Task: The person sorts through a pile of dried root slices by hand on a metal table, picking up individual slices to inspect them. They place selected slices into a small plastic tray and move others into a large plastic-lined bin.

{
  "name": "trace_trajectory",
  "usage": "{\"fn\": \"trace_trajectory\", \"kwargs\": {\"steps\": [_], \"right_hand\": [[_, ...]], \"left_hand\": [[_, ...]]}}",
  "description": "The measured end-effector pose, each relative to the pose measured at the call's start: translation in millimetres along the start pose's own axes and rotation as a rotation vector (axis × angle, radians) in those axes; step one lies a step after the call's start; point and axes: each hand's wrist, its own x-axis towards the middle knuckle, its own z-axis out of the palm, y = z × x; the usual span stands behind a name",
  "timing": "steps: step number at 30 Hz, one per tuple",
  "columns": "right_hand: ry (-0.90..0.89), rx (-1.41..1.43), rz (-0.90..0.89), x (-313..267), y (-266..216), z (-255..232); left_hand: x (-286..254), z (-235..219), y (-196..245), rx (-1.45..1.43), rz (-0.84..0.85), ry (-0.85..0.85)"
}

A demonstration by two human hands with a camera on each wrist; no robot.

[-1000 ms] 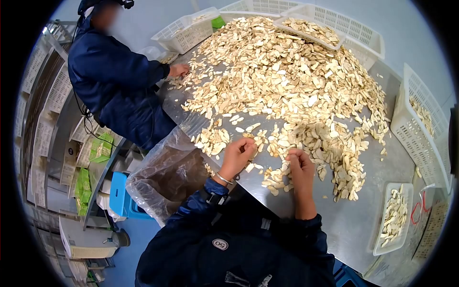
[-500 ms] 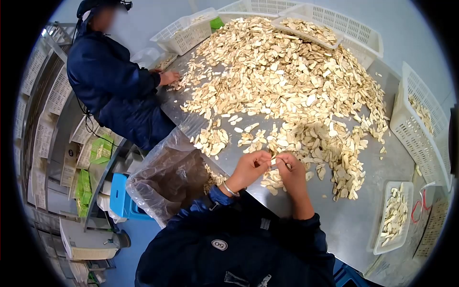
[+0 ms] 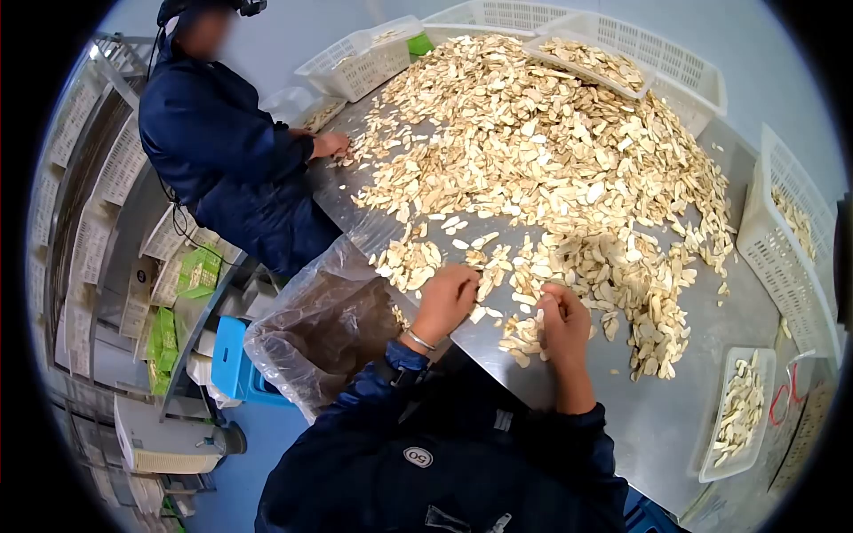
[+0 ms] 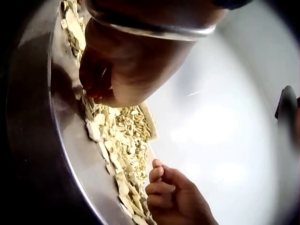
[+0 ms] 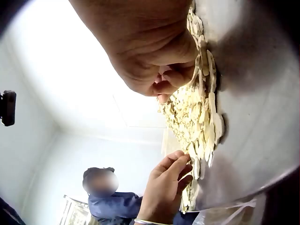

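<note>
In the head view, my left hand, with a silver bangle at its wrist, reaches down to loose pale dried slices near the table's front edge. Its thumb and fingers come close together in the right wrist view, tips right at the slices; I cannot tell whether one is pinched there. My right hand hovers beside a small cluster of slices, fingers curled. The left wrist view shows that right hand with thumb against the fingers and no slice showing between them.
A large heap of slices covers the steel table. White perforated baskets stand around its edge. A shallow tray of slices lies at right. A plastic-lined container stands left of my left arm; another person works beyond it.
Half a second ago both hands met around a slice; now they are apart, the left over the loose slices at left. The head view has shifted slightly. The other person's hand moved a little.
</note>
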Motion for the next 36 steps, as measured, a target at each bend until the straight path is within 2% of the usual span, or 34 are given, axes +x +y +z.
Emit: {"fn": "trace_trajectory", "kwargs": {"steps": [3, 7, 10, 13, 14, 17, 21, 22, 25, 26, 29, 30, 33, 36], "right_hand": [[0.019, 0.031, -0.132, 5, 10, -1], [0.015, 0.014, -0.139, 5, 9, -2], [0.023, -0.003, -0.123, 4, 4, -2], [0.033, 0.001, -0.137, 4, 4, -3], [0.043, -0.002, -0.150, 5, 6, -3], [0.073, 0.015, -0.161, 5, 4, -6], [0.138, 0.009, -0.124, 10, 5, -15], [0.144, 0.017, -0.130, 10, 4, -16], [0.172, 0.038, -0.137, 10, -3, -22], [0.186, 0.042, -0.133, 10, -6, -23], [0.205, 0.070, -0.124, 12, -4, -26], [0.205, 0.081, -0.121, 12, -3, -25], [0.205, 0.051, -0.120, 13, -3, -26], [0.199, 0.078, -0.108, 14, -1, -30]], "left_hand": [[5, -2, 30, 0.065, 0.031, -0.032], [0, 9, 10, 0.136, 0.050, 0.077], [0, -2, 5, -0.026, -0.198, 0.068], [3, -18, -2, 0.246, -0.072, 0.116], [2, -17, 1, 0.255, -0.128, 0.130], [0, -7, 5, 0.147, 0.069, 0.150], [-3, -2, 23, 0.088, 0.295, -0.080], [-5, -4, 27, 0.141, 0.303, -0.121], [-8, -4, 6, 0.283, 0.240, -0.011], [-9, -4, 0, 0.328, 0.206, 0.073], [-3, 2, 4, 0.252, 0.226, 0.084], [-2, 9, 8, 0.189, 0.239, -0.010], [5, 24, 36, 0.165, 0.362, -0.135], [15, 31, 37, 0.175, 0.368, -0.216]]}}
